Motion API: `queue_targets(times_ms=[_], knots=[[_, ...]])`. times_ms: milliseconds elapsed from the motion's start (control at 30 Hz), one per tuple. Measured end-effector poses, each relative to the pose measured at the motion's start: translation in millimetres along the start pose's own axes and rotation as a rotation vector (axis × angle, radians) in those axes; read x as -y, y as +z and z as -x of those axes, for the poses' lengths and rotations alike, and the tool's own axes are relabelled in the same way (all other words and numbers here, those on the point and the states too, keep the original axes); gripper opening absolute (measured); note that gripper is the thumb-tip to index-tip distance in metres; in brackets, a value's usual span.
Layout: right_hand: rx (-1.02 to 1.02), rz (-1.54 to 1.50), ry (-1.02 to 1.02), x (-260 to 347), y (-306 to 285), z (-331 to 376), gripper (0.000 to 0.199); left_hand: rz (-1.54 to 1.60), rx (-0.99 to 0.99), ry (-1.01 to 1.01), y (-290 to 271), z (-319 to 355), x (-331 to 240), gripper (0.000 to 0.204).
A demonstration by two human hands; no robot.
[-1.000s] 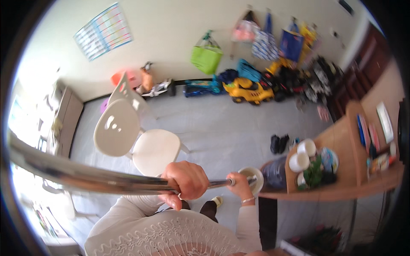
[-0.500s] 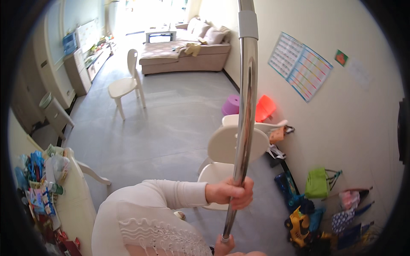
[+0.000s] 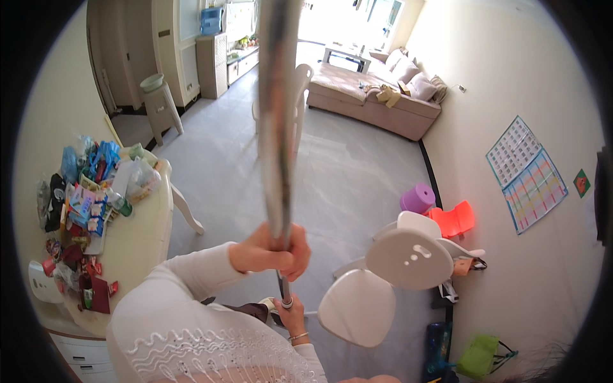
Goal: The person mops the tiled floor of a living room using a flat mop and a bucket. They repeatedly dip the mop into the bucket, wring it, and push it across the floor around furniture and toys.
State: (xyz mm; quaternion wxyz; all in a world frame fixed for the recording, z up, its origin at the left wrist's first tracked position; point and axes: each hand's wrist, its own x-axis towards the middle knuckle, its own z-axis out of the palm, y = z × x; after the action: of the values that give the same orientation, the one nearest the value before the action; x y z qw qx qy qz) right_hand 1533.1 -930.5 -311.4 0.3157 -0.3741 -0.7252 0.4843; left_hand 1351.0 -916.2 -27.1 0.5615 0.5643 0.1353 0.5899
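Gripping pole (image 3: pixel 278 159): L hand (image 3: pixel 269 253), R hand (image 3: pixel 293 316); flr gap (image 3: pixel 233 198) btwn table edge (image 3: pixel 165 210) & chair (image 3: pixel 356 307).

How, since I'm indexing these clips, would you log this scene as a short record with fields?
Upper grip: left hand, closed around a metal pole
Lower grip: right hand, closed on the same pole; bracelet at the wrist
Pole: runs out past the top edge, blurred
Left side: cream table with plastic bags and packages
Right side: white chair, purple stool, green bag
Far end: sofa
Right wall: coloured chart
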Motion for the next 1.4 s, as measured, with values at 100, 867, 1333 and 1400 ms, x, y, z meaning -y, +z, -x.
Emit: queue_targets(times_ms=[100,867,1333,1400], knots=[[0.011,0.006,-0.103,-12,43,-42,0.027,-0.228,-0.117,0.115,-23,15,-51,0.019],[0.411,-0.192,-0.640,175,311,-444,0.025,-1.099,-0.660,0.432,-324,96,-160,0.039],[0.664,-0.590,-0.674,199,324,-594,0.026,-1.854,-1.144,0.345,-397,-26,-103,0.037],[0.664,-0.525,-0.661,176,329,-623,0.026,-1.792,-1.101,0.038,-413,-32,-101,0.033]])
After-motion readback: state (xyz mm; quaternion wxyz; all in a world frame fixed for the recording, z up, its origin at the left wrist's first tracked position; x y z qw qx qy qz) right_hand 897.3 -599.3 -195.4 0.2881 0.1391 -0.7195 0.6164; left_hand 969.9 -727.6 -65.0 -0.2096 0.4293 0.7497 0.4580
